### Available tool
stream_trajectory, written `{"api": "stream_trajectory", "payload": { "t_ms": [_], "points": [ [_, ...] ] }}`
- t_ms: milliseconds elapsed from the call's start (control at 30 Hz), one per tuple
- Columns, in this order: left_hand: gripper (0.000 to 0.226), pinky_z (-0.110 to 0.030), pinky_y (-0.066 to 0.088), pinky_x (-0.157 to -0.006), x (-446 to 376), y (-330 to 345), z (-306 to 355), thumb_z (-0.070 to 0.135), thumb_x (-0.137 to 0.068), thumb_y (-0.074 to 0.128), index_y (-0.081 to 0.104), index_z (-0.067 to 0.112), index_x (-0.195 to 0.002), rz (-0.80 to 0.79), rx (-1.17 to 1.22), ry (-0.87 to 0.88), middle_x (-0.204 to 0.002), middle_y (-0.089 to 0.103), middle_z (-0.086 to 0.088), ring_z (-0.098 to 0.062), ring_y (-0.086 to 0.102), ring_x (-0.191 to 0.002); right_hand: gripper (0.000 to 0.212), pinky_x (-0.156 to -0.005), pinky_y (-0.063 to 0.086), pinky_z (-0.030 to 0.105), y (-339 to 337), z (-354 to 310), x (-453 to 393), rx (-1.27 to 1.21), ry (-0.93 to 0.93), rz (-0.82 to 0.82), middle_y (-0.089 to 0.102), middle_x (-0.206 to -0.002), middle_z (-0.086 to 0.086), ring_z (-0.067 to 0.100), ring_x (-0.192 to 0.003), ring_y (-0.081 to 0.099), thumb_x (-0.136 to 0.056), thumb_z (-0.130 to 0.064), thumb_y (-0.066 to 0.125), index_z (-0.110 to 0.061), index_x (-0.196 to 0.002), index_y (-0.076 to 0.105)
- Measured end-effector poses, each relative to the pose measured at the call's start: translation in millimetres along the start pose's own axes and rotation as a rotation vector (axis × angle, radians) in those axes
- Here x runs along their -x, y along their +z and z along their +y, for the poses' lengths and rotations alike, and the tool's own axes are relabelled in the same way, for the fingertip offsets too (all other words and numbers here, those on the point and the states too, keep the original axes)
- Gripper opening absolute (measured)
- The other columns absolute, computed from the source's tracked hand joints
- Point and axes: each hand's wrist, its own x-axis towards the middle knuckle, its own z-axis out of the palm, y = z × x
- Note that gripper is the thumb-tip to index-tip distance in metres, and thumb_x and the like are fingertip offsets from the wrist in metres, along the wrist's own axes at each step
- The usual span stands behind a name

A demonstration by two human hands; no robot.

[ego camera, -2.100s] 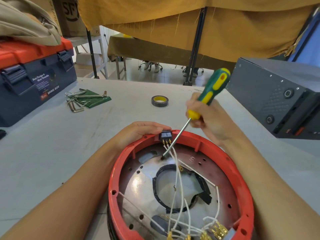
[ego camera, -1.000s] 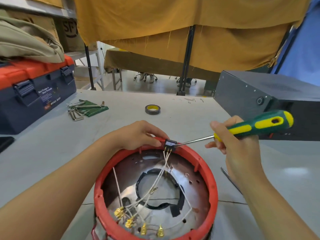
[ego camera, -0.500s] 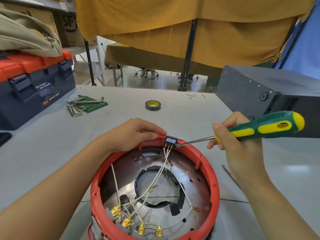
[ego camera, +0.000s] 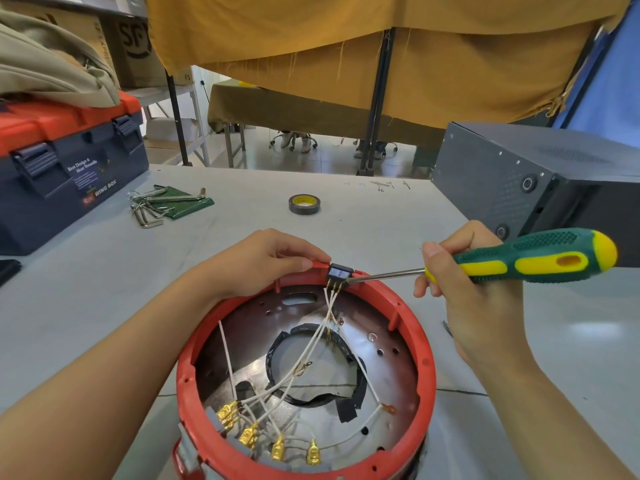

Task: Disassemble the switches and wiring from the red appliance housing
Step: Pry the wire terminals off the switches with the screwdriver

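Nearest us, under both forearms: the near rim of the red housing (ego camera: 424, 362) carries a row of brass spade terminals (ego camera: 249, 436), all with white wires (ego camera: 311, 348) attached. We judge this near switch block not yet touched.

Between the wrists: the housing sits open side up on the grey table (ego camera: 104, 271). Inside, a shiny perforated metal plate with a central hole ringed in black; a scrap of black tape hangs at the ring's near right. Wires cross the plate loosely, one ending in a small ring lug at the right wall.

At the fingertips, far rim: a small black switch (ego camera: 340, 271) is seated in its rim slot, three wires running down from its pins. Left hand (ego camera: 263, 261) rests curled over the rim just left of the switch, thumb tip against the red edge beside it. Right hand (ego camera: 460, 271) grips the green-and-yellow screwdriver (ego camera: 519, 259) near the shaft end of the handle; the tip meets the switch's right side at the rim.

Progress, as we read it: early. The switch looks raised slightly but is not out; nothing is unplugged. Left: free this switch, pull the terminals, lift out the wiring.

Beyond the left hand: hex keys (ego camera: 152, 209) on a green pouch, then a blue toolbox (ego camera: 69, 168). Beyond the switch: a tape roll (ego camera: 304, 204). Beyond the right hand: a dark metal case (ego camera: 536, 178).
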Motion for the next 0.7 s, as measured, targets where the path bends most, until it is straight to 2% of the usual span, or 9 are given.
{"api": "stream_trajectory", "payload": {
  "t_ms": [233, 333, 500, 700],
  "points": [
    [0.026, -0.02, 0.045, -0.098, -0.5, 0.5, 0.9, 0.009, -0.094, 0.056, 0.071, 0.024, -0.109, -0.003, -0.027, -0.011, -0.108, 0.071, 0.011, 0.0, 0.064, -0.102, 0.022, -0.055, 0.045, 0.039, 1.7, 6.2, -0.4, -0.066, -0.014, -0.008, 0.051, -0.054, -0.012, 0.009, -0.049, 0.048, -0.083, -0.034, 0.059, -0.03, -0.065, 0.047],
    [0.026, -0.02, 0.045, -0.098, -0.8, 1.1, 1.8, 0.01, -0.094, 0.056, 0.071, 0.024, -0.109, 0.007, -0.047, -0.012, -0.108, 0.071, 0.011, 0.0, 0.063, -0.101, 0.021, -0.056, 0.042, 0.037, 1.7, 8.1, -5.0, -0.134, 0.034, -0.018, 0.049, -0.052, -0.009, 0.009, -0.047, 0.046, -0.081, -0.033, 0.059, -0.029, -0.064, 0.047],
    [0.025, -0.018, 0.044, -0.098, -1.2, 1.8, 2.8, 0.01, -0.093, 0.056, 0.071, 0.024, -0.108, 0.011, -0.061, -0.008, -0.106, 0.071, 0.012, 0.002, 0.063, -0.1, 0.024, -0.05, 0.042, 0.024, 3.2, 11.2, -15.4, -0.262, 0.083, -0.054, 0.04, -0.051, -0.009, 0.01, -0.044, 0.043, -0.078, -0.027, 0.06, -0.029, -0.059, 0.046],
    [0.026, -0.02, 0.045, -0.098, -1.7, 1.2, 1.7, 0.011, -0.093, 0.057, 0.071, 0.028, -0.106, 0.007, -0.064, -0.005, -0.105, 0.071, 0.014, 0.002, 0.063, -0.1, 0.033, -0.049, 0.04, 0.022, -0.8, 19.4, -26.2, -0.364, 0.178, -0.085, 0.037, -0.053, -0.002, 0.011, -0.043, 0.04, -0.083, -0.014, 0.057, -0.027, -0.055, 0.046]
  ]
}}
